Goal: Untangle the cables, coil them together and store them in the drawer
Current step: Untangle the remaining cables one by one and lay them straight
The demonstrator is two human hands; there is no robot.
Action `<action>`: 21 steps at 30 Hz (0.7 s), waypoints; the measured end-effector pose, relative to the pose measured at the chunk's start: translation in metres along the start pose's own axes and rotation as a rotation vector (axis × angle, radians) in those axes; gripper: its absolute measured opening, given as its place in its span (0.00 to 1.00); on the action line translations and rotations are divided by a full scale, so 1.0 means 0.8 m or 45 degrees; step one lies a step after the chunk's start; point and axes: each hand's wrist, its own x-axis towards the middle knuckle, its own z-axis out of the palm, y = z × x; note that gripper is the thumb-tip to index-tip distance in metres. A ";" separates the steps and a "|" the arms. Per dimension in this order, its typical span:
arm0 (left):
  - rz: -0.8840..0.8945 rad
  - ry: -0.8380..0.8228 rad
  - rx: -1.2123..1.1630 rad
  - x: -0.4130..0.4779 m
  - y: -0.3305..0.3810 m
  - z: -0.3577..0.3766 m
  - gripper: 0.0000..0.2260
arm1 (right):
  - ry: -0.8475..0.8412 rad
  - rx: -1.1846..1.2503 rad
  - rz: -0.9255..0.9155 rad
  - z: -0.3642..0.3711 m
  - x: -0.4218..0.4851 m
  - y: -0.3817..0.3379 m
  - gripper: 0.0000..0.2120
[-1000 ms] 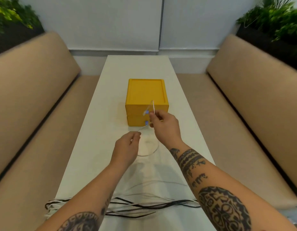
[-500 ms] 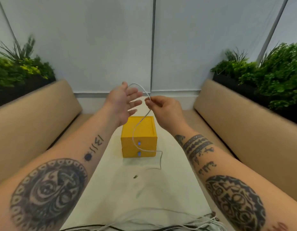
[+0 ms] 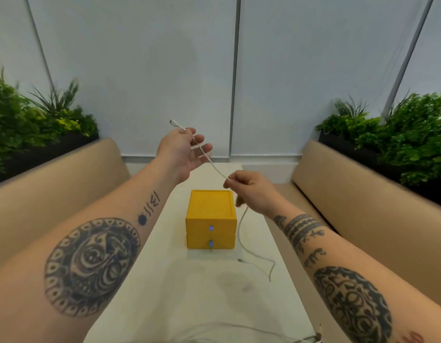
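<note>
**Desk:** Which step are we on?

**Me:** Untangling, as I read it. I've got one white cable lifted clear of the counter. My left hand pinches it between thumb and forefinger just behind the plug, with the other fingers loosely spread. My right hand is curled round it further down, thumb and forefinger closed on it.

**Desk:** Where does the rest of it run?

**Me:** It's fairly straight between the two hands. Below the right hand it drops past the right side of the yellow drawer box and trails on the counter, where its far end lies just in front of the box. The other cables are barely in view at the near edge, apart from this one.

**Desk:** What's changed over the last second?

**Me:** A second ago both hands were low, right at the front of the box. Half a second ago they were up and close together, the left one open with the cable looped over its fingers. Now they're spread apart, the left has a proper pinch by the plug, and the hanging part has swung from in front of the box to its right.

**Desk:** Next move?

**Me:** I'd guess I start winding loops onto the left hand, feeding the slack through the right. Both drawers look closed, so one needs opening before anything is stored.
</note>
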 end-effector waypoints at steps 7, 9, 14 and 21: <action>0.104 0.201 0.021 -0.008 -0.013 -0.006 0.10 | -0.031 0.004 0.047 0.017 -0.011 0.001 0.11; 0.065 0.232 -0.046 -0.007 -0.013 -0.009 0.12 | -0.066 -0.049 0.045 0.017 -0.016 0.001 0.13; 0.052 0.314 -0.136 -0.014 -0.008 -0.019 0.13 | -0.092 -0.117 0.119 -0.008 -0.023 0.012 0.14; 0.018 0.363 -0.040 -0.020 -0.017 -0.033 0.10 | 0.095 -0.487 0.035 -0.005 -0.020 0.011 0.12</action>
